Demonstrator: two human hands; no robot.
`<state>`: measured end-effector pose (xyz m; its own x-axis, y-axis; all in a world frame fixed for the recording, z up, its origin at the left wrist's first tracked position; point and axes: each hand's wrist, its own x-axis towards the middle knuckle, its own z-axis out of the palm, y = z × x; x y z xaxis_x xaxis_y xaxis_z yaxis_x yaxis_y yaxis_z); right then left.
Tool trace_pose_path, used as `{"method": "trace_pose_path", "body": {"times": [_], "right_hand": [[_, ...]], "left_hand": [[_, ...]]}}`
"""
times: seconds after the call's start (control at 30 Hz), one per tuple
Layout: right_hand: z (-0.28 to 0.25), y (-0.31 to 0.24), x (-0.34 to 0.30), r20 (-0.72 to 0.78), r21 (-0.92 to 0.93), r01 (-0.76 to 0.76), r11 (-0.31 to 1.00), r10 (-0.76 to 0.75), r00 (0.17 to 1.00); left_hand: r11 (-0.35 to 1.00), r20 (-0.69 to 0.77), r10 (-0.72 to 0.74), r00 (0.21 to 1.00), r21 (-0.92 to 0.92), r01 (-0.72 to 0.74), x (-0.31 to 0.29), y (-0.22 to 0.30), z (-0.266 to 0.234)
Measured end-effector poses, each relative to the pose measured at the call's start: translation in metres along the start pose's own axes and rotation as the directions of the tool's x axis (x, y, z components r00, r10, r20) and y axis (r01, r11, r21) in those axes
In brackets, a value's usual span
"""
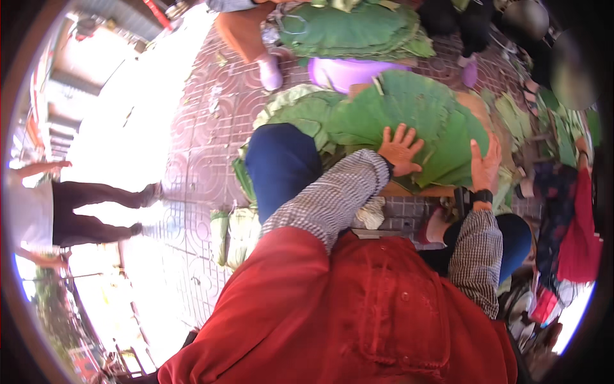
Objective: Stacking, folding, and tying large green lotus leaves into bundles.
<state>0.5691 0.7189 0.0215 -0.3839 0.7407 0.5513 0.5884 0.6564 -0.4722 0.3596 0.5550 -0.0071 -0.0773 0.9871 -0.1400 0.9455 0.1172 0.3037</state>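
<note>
A broad stack of green lotus leaves (pixel 416 102) lies in front of my knees, its upper leaf fanned out in a wide arc. My left hand (pixel 401 151) rests flat on the near part of the leaf, fingers spread. At the leaf's right edge is my right hand (pixel 486 163), thumb and fingers stretched out and apart, with a dark band on its wrist. Beneath the leaves a tan board or tabletop (pixel 435 191) shows along the near side. More pale-green leaves (pixel 297 115) lie to the left of the stack.
Beyond is another leaf pile (pixel 348 29) above a purple tub (pixel 352 73), with people seated around it. Rolled leaf bundles (pixel 236 237) stand on the paved floor (pixel 192 147) by my left leg. A person walks (pixel 83 201) at far left; loose leaves (pixel 511 118) lie at right.
</note>
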Motion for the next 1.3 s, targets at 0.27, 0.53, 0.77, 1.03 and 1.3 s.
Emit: {"method": "trace_pose_path", "body": {"times": [0.27,0.53,0.77,1.03,1.3], "right_hand": [[0.057,-0.035,-0.061,0.684,-0.318,0.229,0.92,0.055,0.728],[0.045,-0.051,-0.046,0.679,-0.315,0.073,0.946,0.17,0.715],[0.046,-0.085,-0.035,0.387,-0.167,0.199,0.966,-0.122,0.914],[0.066,-0.067,-0.05,0.659,-0.26,0.176,0.949,0.042,0.751],[0.083,-0.047,-0.061,0.616,-0.332,0.268,0.904,-0.007,0.788]], "left_hand": [[0.998,0.111,-0.03,0.993,-0.043,0.035,0.002,-0.002,-0.001],[0.995,0.116,-0.053,0.992,-0.075,0.062,-0.003,0.001,-0.01],[0.997,-0.136,-0.06,0.989,0.029,0.065,0.001,-0.009,-0.041],[0.977,-0.015,-0.156,0.988,0.143,0.157,0.0,-0.031,-0.006],[0.977,0.232,-0.186,0.955,-0.061,0.205,0.008,-0.033,-0.038]]}}
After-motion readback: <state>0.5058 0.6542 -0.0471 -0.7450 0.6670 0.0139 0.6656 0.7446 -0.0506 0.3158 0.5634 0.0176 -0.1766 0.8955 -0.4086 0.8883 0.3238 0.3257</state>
